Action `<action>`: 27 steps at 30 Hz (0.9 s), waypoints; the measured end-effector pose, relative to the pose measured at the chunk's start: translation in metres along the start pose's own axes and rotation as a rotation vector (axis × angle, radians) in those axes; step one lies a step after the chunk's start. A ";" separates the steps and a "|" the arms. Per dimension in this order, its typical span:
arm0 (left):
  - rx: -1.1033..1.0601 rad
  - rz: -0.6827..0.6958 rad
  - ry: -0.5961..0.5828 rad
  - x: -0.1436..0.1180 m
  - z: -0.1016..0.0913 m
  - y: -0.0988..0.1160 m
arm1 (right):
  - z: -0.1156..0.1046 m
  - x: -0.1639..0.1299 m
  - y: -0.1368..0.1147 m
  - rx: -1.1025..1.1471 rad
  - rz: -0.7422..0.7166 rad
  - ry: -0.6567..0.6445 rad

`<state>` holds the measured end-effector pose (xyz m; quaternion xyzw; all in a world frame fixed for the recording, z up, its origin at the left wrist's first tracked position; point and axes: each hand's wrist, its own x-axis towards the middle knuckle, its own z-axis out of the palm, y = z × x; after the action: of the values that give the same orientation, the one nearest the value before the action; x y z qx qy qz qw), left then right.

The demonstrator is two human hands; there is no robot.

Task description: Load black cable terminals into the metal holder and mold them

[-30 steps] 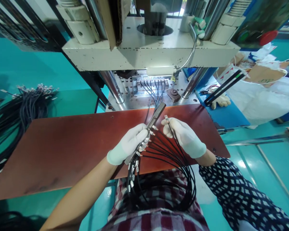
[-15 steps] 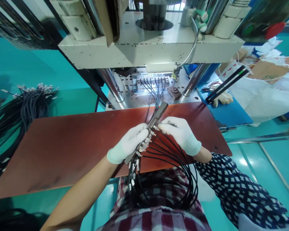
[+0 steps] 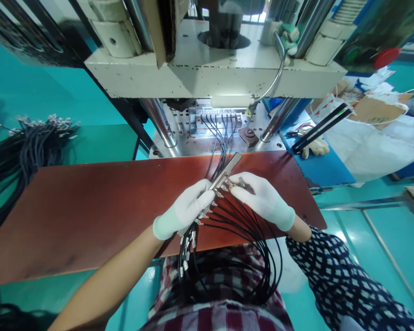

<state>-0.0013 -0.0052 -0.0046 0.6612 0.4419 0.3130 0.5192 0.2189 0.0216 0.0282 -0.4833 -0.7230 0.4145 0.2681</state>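
My left hand (image 3: 184, 208), in a white glove, is closed around a narrow metal bar (image 3: 232, 164) that slants up to the right above the board. Several silver cable connectors (image 3: 219, 194) sit in a row along the bar's right edge. From them black cables (image 3: 251, 236) loop down over my lap. Also gloved, my right hand (image 3: 267, 202) has its fingertips pinched at a connector near the bar's upper end. A small metal piece (image 3: 242, 182) shows between its fingers; its exact kind is unclear.
Beyond the brown board (image 3: 117, 202) stands a press (image 3: 200, 78), where a metal mould (image 3: 215, 124) holds several cable ends. A cable bundle (image 3: 41, 142) lies at the left. To the right are a blue surface (image 3: 331, 168), a glove (image 3: 316, 146) and a white sack (image 3: 382, 142).
The camera view has shifted slightly. My right hand has turned and moved a little right and down, its fingertips still by the upper connectors. My left hand keeps its hold on the bar.
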 end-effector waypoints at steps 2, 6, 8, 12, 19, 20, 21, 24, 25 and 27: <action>-0.027 0.013 0.001 0.001 -0.002 0.001 | -0.009 -0.004 0.001 -0.034 0.007 0.025; -0.078 0.027 -0.022 0.002 -0.004 0.004 | -0.016 -0.010 0.003 0.021 0.067 0.056; -0.114 0.008 -0.041 0.002 -0.004 0.005 | -0.015 -0.011 0.003 0.052 0.125 0.074; -0.169 -0.005 -0.046 0.001 -0.003 0.004 | -0.013 -0.008 0.001 0.188 0.187 0.127; -0.280 -0.016 -0.089 0.001 -0.003 0.000 | -0.009 0.007 -0.005 0.254 0.148 0.149; -0.296 -0.020 -0.085 0.001 -0.003 0.001 | -0.007 0.008 -0.006 0.246 0.153 0.142; -0.304 -0.023 -0.081 0.001 -0.004 0.001 | -0.006 0.009 -0.006 0.247 0.157 0.139; -0.289 -0.012 -0.083 0.001 -0.004 0.003 | -0.002 0.009 -0.007 0.244 0.155 0.146; -0.276 -0.004 -0.083 0.001 -0.004 0.004 | -0.002 0.009 -0.007 0.239 0.155 0.142; -0.242 0.012 -0.076 0.001 -0.003 0.004 | 0.000 0.010 -0.009 0.230 0.157 0.135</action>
<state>-0.0027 -0.0032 0.0005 0.6075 0.3769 0.3418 0.6099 0.2112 0.0290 0.0357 -0.5311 -0.6112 0.4807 0.3366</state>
